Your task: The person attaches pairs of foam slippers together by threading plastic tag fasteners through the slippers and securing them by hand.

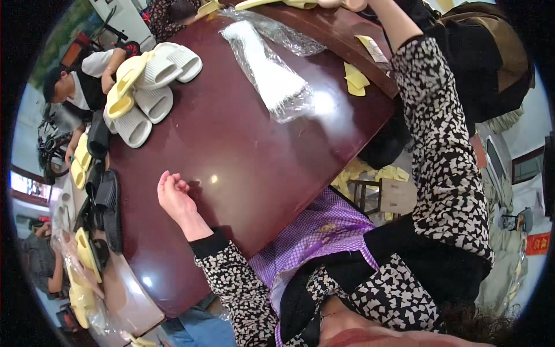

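Observation:
My left hand [175, 194] hovers over the dark red table [248, 173], its fingers loosely bent, with nothing in them. My right arm stretches to the far edge, where my right hand [350, 4] is cut off by the top of the view. It lies right at the end of a long yellow piece [277, 3], perhaps a slipper; whether the fingers grip it is hidden. Nearer lies a clear plastic bag [266, 69] with white contents. Left of it, grey slippers [156, 104] and yellow slippers [124, 81] sit in a pile.
Black slippers [108, 202] line the table's left edge, with more yellow slippers [85, 283] beyond. Yellow paper slips [356, 79] lie by the raised wooden ledge [370, 63]. A co-worker [81, 87] sits at the left. A wooden stool [396, 195] stands near my right side.

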The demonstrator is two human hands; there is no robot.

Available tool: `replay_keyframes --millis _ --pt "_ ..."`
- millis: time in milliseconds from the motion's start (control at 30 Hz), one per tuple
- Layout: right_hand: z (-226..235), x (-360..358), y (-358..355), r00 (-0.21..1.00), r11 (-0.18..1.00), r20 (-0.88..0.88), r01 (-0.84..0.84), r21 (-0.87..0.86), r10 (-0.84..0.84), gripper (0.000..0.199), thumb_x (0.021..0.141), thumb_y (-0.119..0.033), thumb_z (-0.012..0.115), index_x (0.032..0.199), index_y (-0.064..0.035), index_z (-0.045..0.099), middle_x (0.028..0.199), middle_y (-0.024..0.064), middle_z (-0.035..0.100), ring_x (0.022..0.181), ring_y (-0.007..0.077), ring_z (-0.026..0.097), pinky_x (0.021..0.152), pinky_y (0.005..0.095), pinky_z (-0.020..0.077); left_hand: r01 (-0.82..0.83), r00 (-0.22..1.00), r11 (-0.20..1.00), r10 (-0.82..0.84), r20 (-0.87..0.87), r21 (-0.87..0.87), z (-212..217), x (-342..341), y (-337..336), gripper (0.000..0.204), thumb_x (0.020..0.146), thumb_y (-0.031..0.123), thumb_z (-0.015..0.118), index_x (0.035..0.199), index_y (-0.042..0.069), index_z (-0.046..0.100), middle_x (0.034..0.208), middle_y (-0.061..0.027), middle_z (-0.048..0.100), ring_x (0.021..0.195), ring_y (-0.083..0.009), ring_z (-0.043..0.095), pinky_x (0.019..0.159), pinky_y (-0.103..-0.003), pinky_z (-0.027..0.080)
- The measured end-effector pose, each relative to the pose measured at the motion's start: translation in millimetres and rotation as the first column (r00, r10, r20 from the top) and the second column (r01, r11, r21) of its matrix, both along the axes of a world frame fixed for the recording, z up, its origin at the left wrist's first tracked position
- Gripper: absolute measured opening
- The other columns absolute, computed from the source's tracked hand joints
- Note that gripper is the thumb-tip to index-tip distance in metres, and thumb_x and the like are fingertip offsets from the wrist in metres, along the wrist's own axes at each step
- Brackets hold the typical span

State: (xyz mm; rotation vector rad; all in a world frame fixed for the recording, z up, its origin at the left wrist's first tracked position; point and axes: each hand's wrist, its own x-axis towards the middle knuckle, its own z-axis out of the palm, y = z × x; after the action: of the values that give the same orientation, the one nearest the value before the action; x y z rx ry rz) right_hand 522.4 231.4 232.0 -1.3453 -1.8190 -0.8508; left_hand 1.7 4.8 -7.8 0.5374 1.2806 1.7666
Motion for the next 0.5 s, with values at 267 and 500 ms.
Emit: replay_keyframes --millis 267,500 --pt "-171.6 -123.1 -123.5 0.813 0.556 -0.551 -0.552 -0.622 0.19 0.019 0.075 -0.014 0.062 0.089 -0.0017 0.063 0.08 0.0152 0.063 0.077 0.0243 0.062 0.068 0.0343 0.0494 0.014 1.0 1.0 -0.014 -0.002 0.009 2.3 -0.1 -3.0 0.022 0.085 0.006 0.055 0.106 0.001 0.053 0.079 -0.0077 0.059 0.057 -0.0119 0.05 0.05 -0.023 0.041" --pt "-226.8 -161.1 -167.2 0.841 0.644 -0.538 -0.444 -0.623 0.059 0.021 0.077 -0.012 0.062 0.094 -0.0017 0.056 0.077 0.0141 0.062 0.074 0.0239 0.063 0.066 0.0347 0.0486 0.051 0.999 0.999 -0.051 0.003 0.006 -3.5 -4.4 -2.8 0.019 0.086 0.006 0.054 0.104 0.001 0.054 0.078 -0.0075 0.059 0.057 -0.0116 0.051 0.049 -0.023 0.042"
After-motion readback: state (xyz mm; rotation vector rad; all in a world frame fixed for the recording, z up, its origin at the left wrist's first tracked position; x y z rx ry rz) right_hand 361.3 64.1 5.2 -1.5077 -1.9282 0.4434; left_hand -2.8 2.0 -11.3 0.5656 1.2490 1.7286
